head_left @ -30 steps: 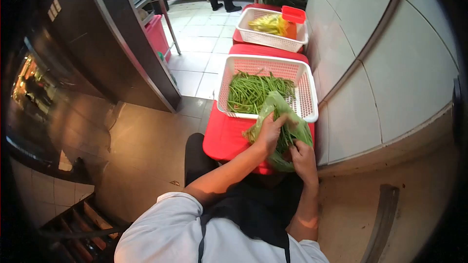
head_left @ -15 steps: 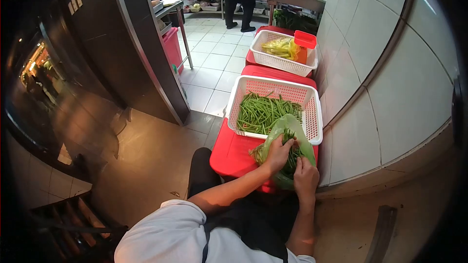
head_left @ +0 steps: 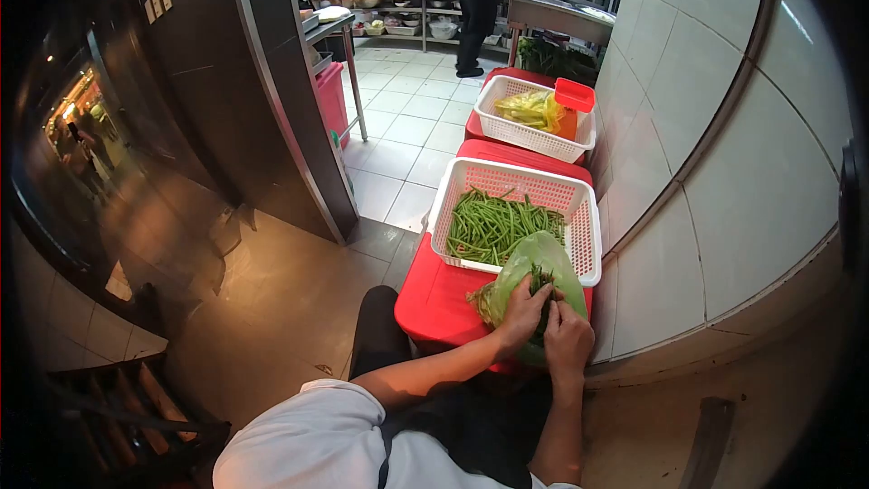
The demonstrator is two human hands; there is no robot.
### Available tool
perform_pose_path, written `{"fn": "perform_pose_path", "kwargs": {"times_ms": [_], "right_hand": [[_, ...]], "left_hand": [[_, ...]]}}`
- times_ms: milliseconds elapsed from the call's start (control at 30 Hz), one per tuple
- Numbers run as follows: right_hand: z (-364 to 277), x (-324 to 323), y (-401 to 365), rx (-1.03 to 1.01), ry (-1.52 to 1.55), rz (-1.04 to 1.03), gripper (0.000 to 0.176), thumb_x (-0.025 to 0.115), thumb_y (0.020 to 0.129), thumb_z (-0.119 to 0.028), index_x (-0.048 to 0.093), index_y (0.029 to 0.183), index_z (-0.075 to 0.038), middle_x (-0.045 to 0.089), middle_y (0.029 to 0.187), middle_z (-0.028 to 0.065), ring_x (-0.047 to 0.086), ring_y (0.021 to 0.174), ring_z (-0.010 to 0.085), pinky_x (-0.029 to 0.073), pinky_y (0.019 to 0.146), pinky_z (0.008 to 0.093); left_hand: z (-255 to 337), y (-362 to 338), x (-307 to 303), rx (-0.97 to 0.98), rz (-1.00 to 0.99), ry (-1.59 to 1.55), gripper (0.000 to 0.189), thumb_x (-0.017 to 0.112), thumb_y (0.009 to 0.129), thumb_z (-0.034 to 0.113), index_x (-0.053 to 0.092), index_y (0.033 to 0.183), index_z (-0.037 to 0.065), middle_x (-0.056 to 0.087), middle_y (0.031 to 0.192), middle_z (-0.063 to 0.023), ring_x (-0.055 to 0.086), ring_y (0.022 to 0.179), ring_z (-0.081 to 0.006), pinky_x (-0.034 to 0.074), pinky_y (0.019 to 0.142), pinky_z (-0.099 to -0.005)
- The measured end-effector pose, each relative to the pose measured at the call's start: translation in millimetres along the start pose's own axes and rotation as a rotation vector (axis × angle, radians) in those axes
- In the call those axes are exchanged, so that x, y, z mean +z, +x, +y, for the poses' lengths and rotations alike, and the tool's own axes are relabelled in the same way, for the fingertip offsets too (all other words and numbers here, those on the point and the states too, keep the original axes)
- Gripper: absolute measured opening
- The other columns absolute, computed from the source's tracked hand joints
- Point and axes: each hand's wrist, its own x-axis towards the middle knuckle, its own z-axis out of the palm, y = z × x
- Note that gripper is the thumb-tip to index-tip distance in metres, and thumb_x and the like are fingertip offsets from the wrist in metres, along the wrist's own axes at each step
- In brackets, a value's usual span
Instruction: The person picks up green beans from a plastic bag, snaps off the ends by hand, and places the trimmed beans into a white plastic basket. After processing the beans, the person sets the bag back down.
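At the mouth of a thin green plastic bag (head_left: pixel 552 263), my left hand (head_left: pixel 522 312) is closed round a dark bunch of green beans (head_left: pixel 541 282). Beside it, touching its fingertips, my right hand (head_left: pixel 568 335) is pinched at the same beans; their lower ends are hidden by my fingers. Just beyond the bag, a white perforated basket (head_left: pixel 587 234) holds a heap of loose green beans (head_left: pixel 489 225). The bag leans against the basket's near rim, above a red lidded box (head_left: pixel 434 299).
Farther back, a second white basket (head_left: pixel 520 136) holds a yellow plastic bag (head_left: pixel 529 111) and a red container (head_left: pixel 575 95). A tiled wall (head_left: pixel 652 217) closes in on the right. Two co-workers, one in black (head_left: pixel 475 9), are by kitchen shelves.
My right hand has moved in against my left fingertips. The scene sits slightly lower in view as the camera shifts. The co-worker in black has changed stance.
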Motion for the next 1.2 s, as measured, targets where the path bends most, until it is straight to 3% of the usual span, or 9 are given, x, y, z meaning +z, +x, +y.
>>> {"fn": "perform_pose_path", "kwargs": {"times_ms": [167, 267, 367, 400, 500, 633, 767, 867, 1200], "right_hand": [[-2.6, -5.4, 5.7, 0.065, 0.245, 0.005, 0.031, 0.057, 0.103, -0.029, 0.072, 0.109, -0.003, 0.071, 0.093, 0.0230, 0.069, 0.088, 0.0411, 0.053, 0.077, 0.0484], [42.9, 17.5, 20.2, 0.070, 0.299, 0.387, 0.036, 0.056, 0.104, -0.029, 0.066, 0.119, 0.002, 0.072, 0.099, 0.0230, 0.071, 0.091, 0.0379, 0.054, 0.081, 0.0453], [49.5, -4.1, 21.9, 0.193, 0.531, 0.225, 0.038, 0.056, 0.105, -0.027, 0.061, 0.125, 0.006, 0.074, 0.101, 0.0186, 0.072, 0.090, 0.0284, 0.055, 0.080, 0.0402], [45.5, -8.4, 17.9, 0.229, 0.673, 0.149, 0.037, 0.058, 0.105, -0.023, 0.062, 0.128, 0.005, 0.075, 0.102, 0.0143, 0.070, 0.092, 0.0183, 0.054, 0.080, 0.0331], [42.3, -7.5, 1.4, 0.290, 0.718, -0.127, 0.040, 0.063, 0.103, -0.022, 0.060, 0.133, 0.005, 0.074, 0.110, 0.0107, 0.068, 0.096, 0.0120, 0.054, 0.082, 0.0288], [7.7, 5.1, -16.1, 0.203, 1.113, -0.100, 0.043, 0.068, 0.101, -0.022, 0.061, 0.133, 0.005, 0.072, 0.114, 0.0096, 0.066, 0.100, 0.0107, 0.052, 0.086, 0.0278], [33.4, 11.9, -8.3, 0.219, 0.940, -0.356, 0.033, 0.066, 0.101, -0.017, 0.063, 0.126, 0.004, 0.071, 0.111, 0.0068, 0.066, 0.097, 0.0126, 0.053, 0.085, 0.0279], [35.5, 14.7, -5.3, 0.292, 1.078, -0.425, 0.029, 0.066, 0.100, -0.015, 0.064, 0.122, 0.003, 0.070, 0.106, 0.0050, 0.066, 0.092, 0.0122, 0.053, 0.083, 0.0280], [32.0, 30.6, -8.9, 0.260, 1.050, -0.308, 0.026, 0.057, 0.102, -0.014, 0.062, 0.123, 0.000, 0.060, 0.095, -0.0001, 0.055, 0.081, 0.0081, 0.047, 0.071, 0.0265]], "left_hand": [[4.5, 1.0, -1.3, 0.058, 0.057, -0.151, 0.029, 0.052, 0.107, 0.010, 0.050, 0.135, 0.003, 0.066, 0.098, -0.0043, 0.066, 0.091, -0.0132, 0.056, 0.084, -0.0279], [18.2, -3.9, -1.3, 0.001, 0.054, -0.156, 0.033, 0.052, 0.107, 0.010, 0.048, 0.139, 0.003, 0.065, 0.096, -0.0037, 0.067, 0.090, -0.0139, 0.057, 0.083, -0.0285], [29.3, -7.5, 3.2, -0.089, 0.012, -0.184, 0.037, 0.053, 0.106, 0.009, 0.047, 0.142, 0.004, 0.064, 0.096, -0.0032, 0.067, 0.088, -0.0139, 0.058, 0.081, -0.0283], [29.8, -8.2, 4.0, -0.124, -0.005, -0.208, 0.038, 0.053, 0.106, 0.009, 0.046, 0.143, 0.004, 0.063, 0.096, -0.0031, 0.067, 0.087, -0.0138, 0.058, 0.081, -0.0281], [29.1, -5.0, 3.8, -0.273, -0.077, -0.426, 0.039, 0.055, 0.105, 0.010, 0.048, 0.143, 0.004, 0.063, 0.098, -0.0025, 0.066, 0.089, -0.0140, 0.057, 0.082, -0.0284], [43.9, -3.1, 12.9, -0.273, -0.133, -0.383, 0.037, 0.056, 0.105, 0.011, 0.053, 0.141, 0.003, 0.064, 0.100, -0.0020, 0.065, 0.095, -0.0135, 0.056, 0.086, -0.0297], [52.4, -1.0, 19.1, -0.210, -0.218, -0.288, 0.038, 0.056, 0.105, 0.011, 0.054, 0.141, 0.003, 0.066, 0.101, -0.0018, 0.065, 0.102, -0.0135, 0.053, 0.092, -0.0293], [44.3, 5.0, 15.3, -0.167, -0.308, -0.220, 0.040, 0.057, 0.105, 0.012, 0.053, 0.143, 0.001, 0.067, 0.099, -0.0016, 0.065, 0.108, -0.0153, 0.052, 0.096, -0.0297], [30.5, 9.9, 9.6, -0.150, -0.285, -0.011, 0.035, 0.061, 0.103, 0.016, 0.059, 0.133, -0.003, 0.070, 0.097, -0.0043, 0.070, 0.101, -0.0185, 0.055, 0.091, -0.0309]]}}
